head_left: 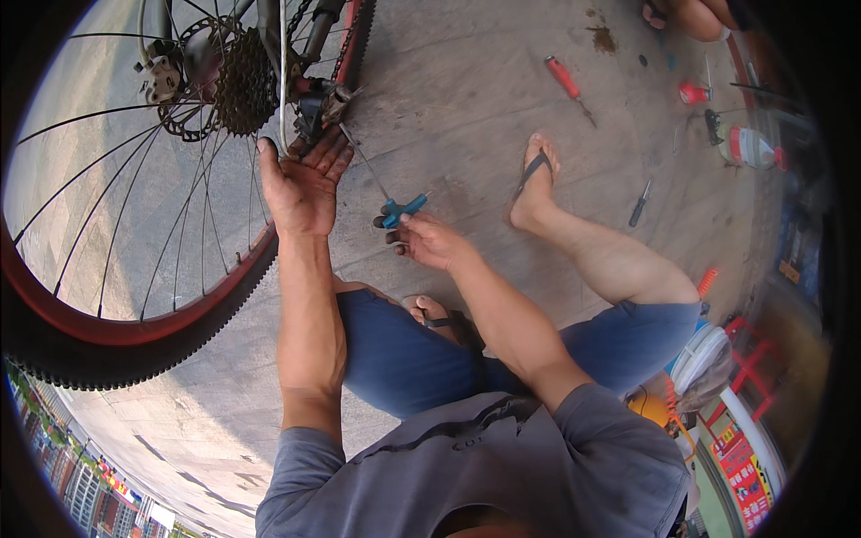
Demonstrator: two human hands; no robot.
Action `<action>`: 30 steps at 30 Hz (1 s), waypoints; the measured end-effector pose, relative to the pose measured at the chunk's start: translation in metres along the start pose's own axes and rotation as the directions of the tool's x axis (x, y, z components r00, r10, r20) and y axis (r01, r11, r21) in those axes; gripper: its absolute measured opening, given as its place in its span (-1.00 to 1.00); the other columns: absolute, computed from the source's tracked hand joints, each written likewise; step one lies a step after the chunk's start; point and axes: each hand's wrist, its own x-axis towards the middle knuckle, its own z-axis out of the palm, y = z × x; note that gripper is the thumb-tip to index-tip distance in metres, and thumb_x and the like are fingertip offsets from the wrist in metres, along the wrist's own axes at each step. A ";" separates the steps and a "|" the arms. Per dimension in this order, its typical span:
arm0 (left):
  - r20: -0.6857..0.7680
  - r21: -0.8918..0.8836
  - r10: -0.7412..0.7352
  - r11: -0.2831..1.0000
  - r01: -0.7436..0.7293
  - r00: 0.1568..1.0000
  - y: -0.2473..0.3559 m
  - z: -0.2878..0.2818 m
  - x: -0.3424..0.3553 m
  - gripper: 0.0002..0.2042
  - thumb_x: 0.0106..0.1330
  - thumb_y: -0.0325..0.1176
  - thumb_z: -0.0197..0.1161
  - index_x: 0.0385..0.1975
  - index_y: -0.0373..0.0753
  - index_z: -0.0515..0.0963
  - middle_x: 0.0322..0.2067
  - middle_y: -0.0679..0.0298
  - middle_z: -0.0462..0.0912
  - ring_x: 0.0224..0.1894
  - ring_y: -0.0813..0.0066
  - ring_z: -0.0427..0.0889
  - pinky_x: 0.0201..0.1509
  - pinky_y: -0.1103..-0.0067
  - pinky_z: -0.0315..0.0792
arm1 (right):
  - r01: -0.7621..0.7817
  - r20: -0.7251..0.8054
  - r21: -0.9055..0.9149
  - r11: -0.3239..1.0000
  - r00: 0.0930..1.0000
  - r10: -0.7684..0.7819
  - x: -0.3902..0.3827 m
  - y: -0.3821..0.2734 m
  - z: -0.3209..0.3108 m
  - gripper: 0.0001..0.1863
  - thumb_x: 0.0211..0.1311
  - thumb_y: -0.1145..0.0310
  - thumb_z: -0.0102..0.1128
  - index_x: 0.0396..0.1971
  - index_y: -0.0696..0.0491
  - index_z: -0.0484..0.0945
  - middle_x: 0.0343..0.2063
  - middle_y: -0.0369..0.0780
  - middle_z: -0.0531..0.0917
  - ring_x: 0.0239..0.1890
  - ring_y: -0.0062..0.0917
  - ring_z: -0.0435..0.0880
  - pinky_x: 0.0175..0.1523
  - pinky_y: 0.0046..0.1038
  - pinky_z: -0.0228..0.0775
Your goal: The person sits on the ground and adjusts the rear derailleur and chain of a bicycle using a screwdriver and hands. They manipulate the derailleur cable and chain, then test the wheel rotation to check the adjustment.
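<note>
My right hand (430, 244) is closed on the teal handle of a T-handle hex key (401, 211). The key's thin shaft slants up to the left, its tip at the rear derailleur (318, 112) of a bicycle. My left hand (307, 188) is palm up with its fingers stretched out beneath the derailleur, apparently touching its underside. Its fingertips are dark with grime. Just left of the derailleur is the black rear cassette (247, 81), in the middle of the spoked wheel (184, 323) with a red rim.
A red-handled screwdriver (563, 77) and a dark-handled screwdriver (640, 204) lie on the paved floor (466, 99). At the right are a clear bottle (752, 148) and a red stool (752, 359). Part of another person (695, 16) shows at the top right.
</note>
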 end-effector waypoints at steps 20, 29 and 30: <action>-0.069 0.021 0.017 1.000 -0.015 0.998 0.001 0.010 -0.006 -0.21 0.33 0.24 -0.12 0.17 -0.51 0.18 0.14 -0.27 0.36 0.22 -0.12 0.35 0.32 0.17 0.17 | 0.089 0.202 0.326 0.941 0.966 -0.162 -0.035 -0.010 0.011 -0.25 0.17 0.08 0.24 0.33 -0.05 0.17 0.25 -0.19 0.37 0.18 -0.33 0.42 0.19 -0.28 0.28; -0.109 -0.005 0.005 1.000 -0.006 0.994 -0.001 0.010 -0.003 -0.32 0.36 0.22 -0.15 0.04 -0.38 0.38 0.05 -0.16 0.49 0.14 0.03 0.46 0.23 0.26 0.28 | 0.437 -0.202 -0.520 0.734 0.772 -0.603 -0.008 0.008 0.006 -0.39 0.19 0.58 0.19 0.25 0.01 0.24 0.12 -0.14 0.44 0.02 -0.45 0.53 0.07 -0.42 0.39; -0.104 0.009 0.014 1.000 -0.013 0.994 -0.001 0.010 -0.003 -0.30 0.35 0.23 -0.16 0.09 -0.41 0.33 0.08 -0.18 0.45 0.17 0.00 0.43 0.27 0.24 0.23 | 0.466 -0.145 -0.676 0.571 0.676 -0.723 -0.005 0.012 0.007 -0.42 0.20 0.60 0.18 0.23 0.04 0.27 0.10 -0.13 0.45 0.01 -0.46 0.53 0.07 -0.43 0.40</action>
